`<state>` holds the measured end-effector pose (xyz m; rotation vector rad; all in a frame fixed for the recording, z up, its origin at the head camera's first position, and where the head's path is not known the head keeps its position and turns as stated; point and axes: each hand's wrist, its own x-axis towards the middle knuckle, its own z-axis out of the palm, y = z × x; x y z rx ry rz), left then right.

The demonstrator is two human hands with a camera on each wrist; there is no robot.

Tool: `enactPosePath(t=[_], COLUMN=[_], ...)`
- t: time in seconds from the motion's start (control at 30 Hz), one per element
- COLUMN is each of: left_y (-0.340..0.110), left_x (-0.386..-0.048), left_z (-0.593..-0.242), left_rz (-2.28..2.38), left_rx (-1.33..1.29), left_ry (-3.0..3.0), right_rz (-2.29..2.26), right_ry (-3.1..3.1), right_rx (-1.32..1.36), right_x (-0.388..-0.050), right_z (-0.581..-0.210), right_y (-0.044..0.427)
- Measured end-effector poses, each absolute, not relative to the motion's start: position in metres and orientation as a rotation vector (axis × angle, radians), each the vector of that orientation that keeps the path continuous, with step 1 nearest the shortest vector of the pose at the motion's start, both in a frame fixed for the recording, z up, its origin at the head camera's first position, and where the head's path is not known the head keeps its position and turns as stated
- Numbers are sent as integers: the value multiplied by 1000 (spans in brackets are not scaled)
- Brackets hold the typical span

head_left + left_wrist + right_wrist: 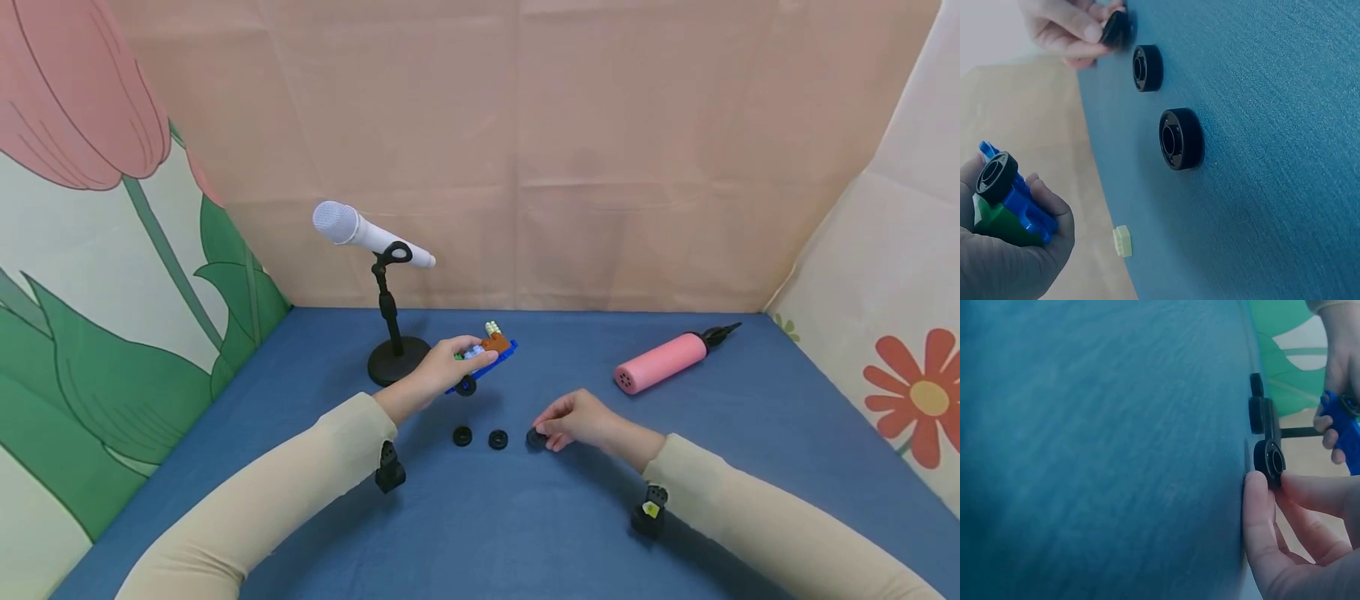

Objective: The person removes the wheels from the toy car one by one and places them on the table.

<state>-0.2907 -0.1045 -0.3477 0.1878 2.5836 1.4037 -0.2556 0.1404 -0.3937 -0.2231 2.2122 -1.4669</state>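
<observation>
My left hand (437, 367) grips a blue toy car (498, 358) built from bricks, with orange, green and light blue parts on top, tilted above the table. One black wheel (997, 178) is fitted on the car's side facing me. With thumb and fingers, my right hand (588, 419) pinches another black wheel (1270, 464) at the tabletop. Between the hands, two more wheels lie flat on the cloth: a left one (462, 436) and a middle one (498, 439). A pale yellow brick (1122, 241) rests on the table beyond the car.
A white microphone (341, 223) sits in a black stand (390, 358) just left of and behind my left hand. At the right rear lies a pink hand pump (660, 362) with a black nozzle. Blue cloth covers the table (465, 533); printed fabric walls surround it.
</observation>
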Motion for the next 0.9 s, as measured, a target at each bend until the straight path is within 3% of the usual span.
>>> enactPosePath(t=[0.6,0.9], left_y=[-103,-103], left_x=[-290,-292], left_z=[-346,-349], left_rz=[1414,1444], left_rx=[214,203], left_ry=[2507,2452], right_rz=[-1336,-1509], right_ry=[2445,2299], right_rx=[-199,-301], right_x=[-257,-263], right_z=[-399,-387], right_y=[131,131])
